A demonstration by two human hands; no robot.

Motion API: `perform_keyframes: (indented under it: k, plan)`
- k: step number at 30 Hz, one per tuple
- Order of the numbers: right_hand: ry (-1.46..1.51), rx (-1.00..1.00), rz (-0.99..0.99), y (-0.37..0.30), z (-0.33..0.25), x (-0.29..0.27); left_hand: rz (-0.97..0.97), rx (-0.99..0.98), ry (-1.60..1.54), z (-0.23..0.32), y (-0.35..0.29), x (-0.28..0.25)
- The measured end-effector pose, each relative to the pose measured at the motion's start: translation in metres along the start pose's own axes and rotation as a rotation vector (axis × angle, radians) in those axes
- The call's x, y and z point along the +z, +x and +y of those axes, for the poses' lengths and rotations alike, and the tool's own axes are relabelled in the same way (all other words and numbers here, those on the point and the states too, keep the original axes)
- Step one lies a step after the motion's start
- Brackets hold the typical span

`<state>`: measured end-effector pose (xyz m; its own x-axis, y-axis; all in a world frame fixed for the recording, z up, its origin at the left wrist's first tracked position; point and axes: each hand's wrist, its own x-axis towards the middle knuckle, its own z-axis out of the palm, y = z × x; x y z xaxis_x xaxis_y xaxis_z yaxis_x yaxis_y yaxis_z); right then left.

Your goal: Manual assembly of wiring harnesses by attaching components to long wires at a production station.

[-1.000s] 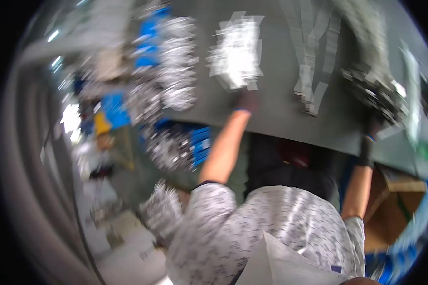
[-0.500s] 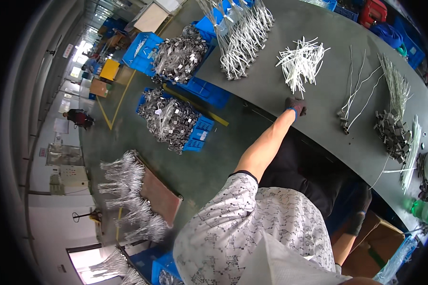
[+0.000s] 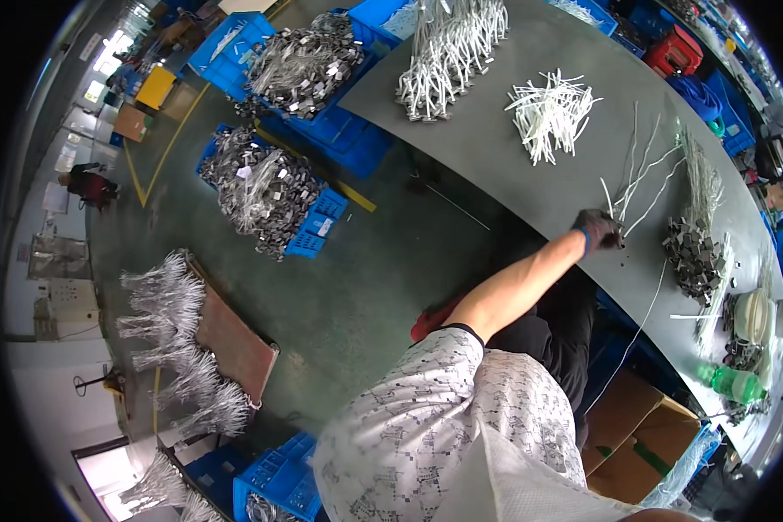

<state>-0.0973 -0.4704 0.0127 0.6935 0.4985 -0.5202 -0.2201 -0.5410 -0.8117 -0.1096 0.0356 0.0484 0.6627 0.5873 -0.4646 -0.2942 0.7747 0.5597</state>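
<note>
My left hand (image 3: 600, 230), in a dark glove, is closed over the near part of the grey table. A short white strip (image 3: 607, 198) sticks up from its fingers. Beside it lie several loose thin wires (image 3: 639, 187), whose near ends the hand partly covers. To the right is a bundle of wires with dark metal clips (image 3: 696, 261). A thin pale wire (image 3: 639, 331) runs from that bundle over the table edge toward my lap. Farther off, a pile of white strips (image 3: 552, 117) rests on the table. My right hand is out of sight.
Clipped wire bundles (image 3: 452, 61) lie at the table's far left. Blue crates (image 3: 317, 222) heaped with clipped wires stand on the floor at left. A cardboard box (image 3: 639, 435), a green bottle (image 3: 739, 383) and a white spool (image 3: 751, 315) are at right.
My left hand has moved right from the near side of the white strip pile to the loose wires. My right hand has left the view. The whole view has shifted.
</note>
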Motion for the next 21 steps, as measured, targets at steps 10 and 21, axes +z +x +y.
perform_keyframes:
  k: [10,21]
  plan:
    - [-1.186,-0.418,-0.054,0.071,-0.087,0.03,0.472,0.63,0.612,-0.07,0.017,0.121]
    - [-1.014,-0.087,0.044,0.06,-0.013,-0.01,0.004,0.625,0.163,0.004,-0.012,0.161]
